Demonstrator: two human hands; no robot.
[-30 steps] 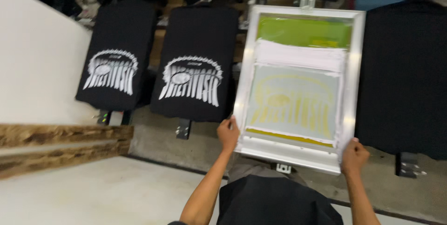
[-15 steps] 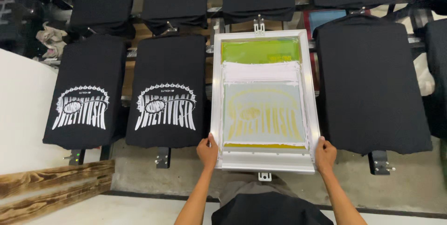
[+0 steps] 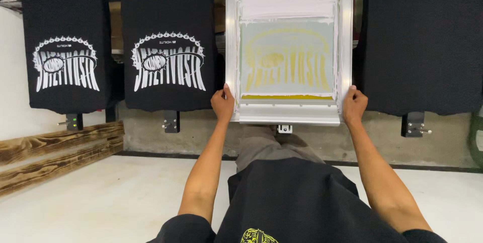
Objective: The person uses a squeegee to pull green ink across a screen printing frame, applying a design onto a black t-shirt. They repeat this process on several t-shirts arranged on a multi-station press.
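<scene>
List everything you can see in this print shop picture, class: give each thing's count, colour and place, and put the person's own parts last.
Screen frame: one, silver with green mesh and white ink, centre.
Printed shirts: two, black with white design, left on platens.
Plain shirt: one, black, right.
Planks: two, brown wood, lower left.
Floor: white, below.
Left hand: grips the frame's left corner.
Right hand: grips the frame's right corner.
Arms: two, bare, reaching forward.
</scene>
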